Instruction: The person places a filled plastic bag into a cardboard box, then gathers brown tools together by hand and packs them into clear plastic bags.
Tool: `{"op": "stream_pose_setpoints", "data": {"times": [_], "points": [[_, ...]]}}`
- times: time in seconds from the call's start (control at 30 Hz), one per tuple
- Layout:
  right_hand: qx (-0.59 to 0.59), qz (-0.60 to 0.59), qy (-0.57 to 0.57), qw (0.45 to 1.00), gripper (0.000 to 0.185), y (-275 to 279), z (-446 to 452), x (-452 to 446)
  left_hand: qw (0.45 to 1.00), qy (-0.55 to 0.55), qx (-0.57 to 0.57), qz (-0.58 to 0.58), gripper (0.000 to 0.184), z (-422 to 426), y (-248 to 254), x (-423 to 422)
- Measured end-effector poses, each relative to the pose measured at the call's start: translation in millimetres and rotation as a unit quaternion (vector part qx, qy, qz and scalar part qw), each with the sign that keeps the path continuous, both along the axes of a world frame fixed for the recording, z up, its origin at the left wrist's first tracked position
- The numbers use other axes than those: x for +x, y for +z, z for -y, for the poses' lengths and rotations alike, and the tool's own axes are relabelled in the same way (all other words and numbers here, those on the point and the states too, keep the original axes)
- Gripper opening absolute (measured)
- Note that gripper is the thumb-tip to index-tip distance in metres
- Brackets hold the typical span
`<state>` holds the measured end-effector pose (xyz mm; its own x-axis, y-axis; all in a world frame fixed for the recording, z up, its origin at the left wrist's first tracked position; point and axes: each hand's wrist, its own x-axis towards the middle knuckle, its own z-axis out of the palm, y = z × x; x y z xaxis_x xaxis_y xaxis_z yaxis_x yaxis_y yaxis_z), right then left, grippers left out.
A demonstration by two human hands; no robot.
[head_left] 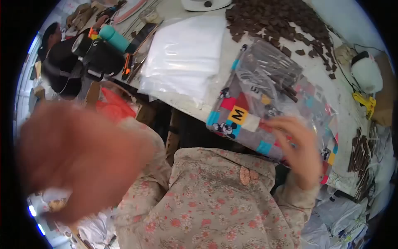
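My left hand (83, 162) is raised close to the camera at the left, badly smeared by motion, so its fingers and anything in them cannot be made out. My right hand (300, 147) lies over the front part of a colourful cloth mat (265, 135) with cartoon mouse and letter squares, its fingers curved and spread. On the mat, just beyond that hand, is a clear plastic bag (269, 62) with thin dark sticks inside. More clear plastic covers the mat's right part.
A stack of clear plastic bags (184, 58) lies left of the mat. Dark brown flakes (277, 18) are heaped behind, with dark sticks (360, 159) at the right. A yellow clip tool (365, 103), teal bottle (112, 38) and another person (62, 66) show at the sides.
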<state>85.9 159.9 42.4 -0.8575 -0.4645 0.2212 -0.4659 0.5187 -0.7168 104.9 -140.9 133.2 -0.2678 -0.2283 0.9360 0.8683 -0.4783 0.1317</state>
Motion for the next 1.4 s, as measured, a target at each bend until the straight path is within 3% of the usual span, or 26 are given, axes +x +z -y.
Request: {"op": "stream_pose_setpoints", "data": {"times": [0.03,0.07,0.1,0.13,0.17,0.23,0.3,0.33,0.37,0.43,0.47,0.5,0.57,0.63,0.7,0.77,0.83,0.9,0.97,1.0,1.03,1.27,1.4], "points": [[0.043,0.039,-0.04,0.998,0.022,-30.8,11.8,-6.8,1.0,-0.015,0.001,-0.005,0.013,-13.4,-39.8,-14.6],[0.076,-0.022,-0.077,0.994,0.033,-73.4,16.4,-19.5,0.97,0.153,-0.075,0.172,0.031,-41.6,-76.5,-39.3],[0.064,-0.09,-0.106,0.988,0.035,-92.0,22.9,-35.9,0.876,0.312,-0.153,0.334,0.057,-67.0,-108.2,-57.3],[0.057,-0.161,-0.129,0.977,0.039,-102.5,28.9,-53.6,0.822,0.294,-0.279,0.401,0.072,-83.2,-133.1,-65.4],[0.053,-0.176,-0.134,0.974,0.04,-107.6,34.4,-65.8,0.758,0.371,-0.373,0.387,0.077,-101.0,-154.6,-73.4],[0.049,-0.188,-0.15,0.969,0.042,-116.1,43.4,-91.1,0.711,0.435,-0.411,0.368,0.067,-125.5,-189.6,-86.4],[0.111,-0.334,-0.16,0.922,0.042,-120.5,45.3,-112.0,0.734,0.38,-0.381,0.413,0.061,-126.0,-206.3,-98.3],[0.117,-0.332,-0.168,0.921,0.042,-117.9,46.1,-111.4,0.747,0.331,-0.344,0.462,0.056,-125.3,-210.1,-103.3],[0.134,-0.296,-0.156,0.933,0.04,-112.9,47.8,-110.3,0.749,0.322,-0.347,0.464,0.056,-121.3,-209.6,-107.3],[0.153,-0.256,-0.146,0.943,0.038,-111.6,54.2,-101.9,0.798,0.233,-0.233,0.504,0.048,-108.8,-205.4,-113.8],[0.154,-0.177,-0.124,0.964,0.035,-113.0,59.6,-89.2,0.806,0.21,-0.238,0.499,0.044,-107.4,-192.0,-109.1],[0.153,-0.098,-0.102,0.978,0.032,-115.0,62.4,-83.0,0.807,0.208,-0.237,0.5,0.044,-109.1,-183.4,-104.5],[0.147,-0.163,-0.074,0.973,0.035,-141.4,62.6,-88.4,0.719,0.338,-0.444,0.414,0.043,-115.5,-175.2,-96.7],[0.097,-0.338,-0.147,0.924,0.037,-146.6,65.1,-96.1,0.698,0.339,-0.472,0.417,0.049,-115.5,-189.4,-100.7],[0.104,-0.357,-0.168,0.913,0.039,-143.2,64.1,-104.8,0.755,0.317,-0.387,0.425,0.056,-111.7,-208.9,-104.7],[0.11,-0.371,-0.195,0.901,0.04,-140.0,63.1,-103.4,0.756,0.285,-0.377,0.453,0.048,-113.7,-197.9,-89.7],[0.081,-0.225,-0.09,0.967,0.04,-136.0,58.9,-100.7,0.757,0.255,-0.36,0.482,0.041,-119.5,-188.8,-85.0],[0.092,-0.209,-0.077,0.971,0.041,-141.9,53.8,-98.5,0.759,0.39,-0.366,0.372,0.019,-125.3,-185.9,-89.5],[0.102,-0.198,-0.063,0.973,0.042,-134.2,50.9,-96.3,0.778,0.397,-0.346,0.344,0.014,-119.6,-198.8,-97.4],[0.109,-0.236,-0.127,0.957,0.044,-129.1,47.7,-92.8,0.796,0.4,-0.331,0.312,0.009,-117.7,-204.3,-99.4],[0.116,-0.273,-0.192,0.935,0.045,-124.8,45.8,-91.0,0.795,0.401,-0.327,0.315,0.009,-116.6,-204.4,-98.8],[0.192,-0.321,-0.237,0.896,0.073,-122.4,61.1,-118.2,0.842,0.332,-0.265,0.331,0.016,-121.5,-211.4,-83.5],[0.242,-0.234,-0.205,0.919,0.076,-127.3,56.7,-119.4,0.85,0.298,-0.228,0.371,0.014,-112.8,-219.2,-82.2]]}}
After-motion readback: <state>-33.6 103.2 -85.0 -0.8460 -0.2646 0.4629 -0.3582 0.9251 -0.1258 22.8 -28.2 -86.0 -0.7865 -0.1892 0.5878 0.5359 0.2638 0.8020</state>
